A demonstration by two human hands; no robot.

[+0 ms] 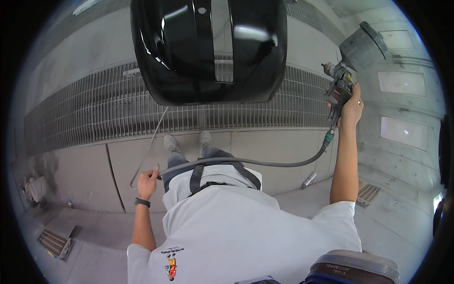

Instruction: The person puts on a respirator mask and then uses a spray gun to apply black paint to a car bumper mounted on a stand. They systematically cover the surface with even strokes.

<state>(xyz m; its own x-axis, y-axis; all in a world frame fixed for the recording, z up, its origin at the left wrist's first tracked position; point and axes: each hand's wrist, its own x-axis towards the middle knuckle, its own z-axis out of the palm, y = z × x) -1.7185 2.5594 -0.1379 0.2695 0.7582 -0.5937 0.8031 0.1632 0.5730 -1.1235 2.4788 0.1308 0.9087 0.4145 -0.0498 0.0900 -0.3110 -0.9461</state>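
My right hand (350, 110) is wrapped round the handle of a spray gun (339, 90), held up at the right. A grey paint cup (363, 46) sits on top of the gun, tilted to the right. From a green coupling (328, 138) under the handle, a grey air hose (265, 164) sags across my waist. My left hand (148, 182) is closed round that hose at the lower left, and the hose runs on from it toward the floor. Ahead of me stands a glossy black car body panel (189, 61) with a long slot down its middle, apart from both hands.
Metal floor grating (99, 102) runs beneath the panel. A small canister (309, 180) lies on the floor at the right. At the far left is a wrapped bundle (35, 189), with a vent (54, 242) below it. Lit wall panels (402, 83) line the right side.
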